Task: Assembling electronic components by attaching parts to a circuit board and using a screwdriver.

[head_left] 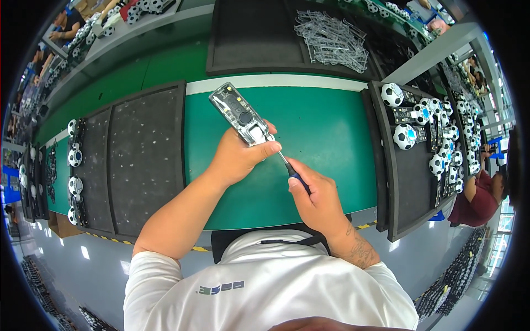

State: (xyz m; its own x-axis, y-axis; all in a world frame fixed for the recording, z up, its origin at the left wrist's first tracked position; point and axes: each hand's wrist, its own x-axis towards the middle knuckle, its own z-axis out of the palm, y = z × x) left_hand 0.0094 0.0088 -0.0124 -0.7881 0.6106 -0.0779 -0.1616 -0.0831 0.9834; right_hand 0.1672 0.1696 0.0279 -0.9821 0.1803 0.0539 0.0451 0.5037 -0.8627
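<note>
My left hand point(236, 155) is closed around the lower end of a clear-cased electronic device point(234, 106), an oblong body with a circuit board and dark round parts showing through. It is held tilted above the green work mat point(331, 132). My right hand point(317, 196) grips a screwdriver point(294, 172) by its dark blue handle. The metal shaft points up and left to the device's lower end, beside my left thumb. Whether the tip touches a screw is hidden by the fingers.
On the right, stacked black trays point(391, 187) hold several football-patterned balls point(404, 136) with circuit boards. A left black tray point(179, 132) has similar balls along its far left side. Clear plastic frames point(334, 41) lie piled in a back tray. A person point(483, 201) sits at right.
</note>
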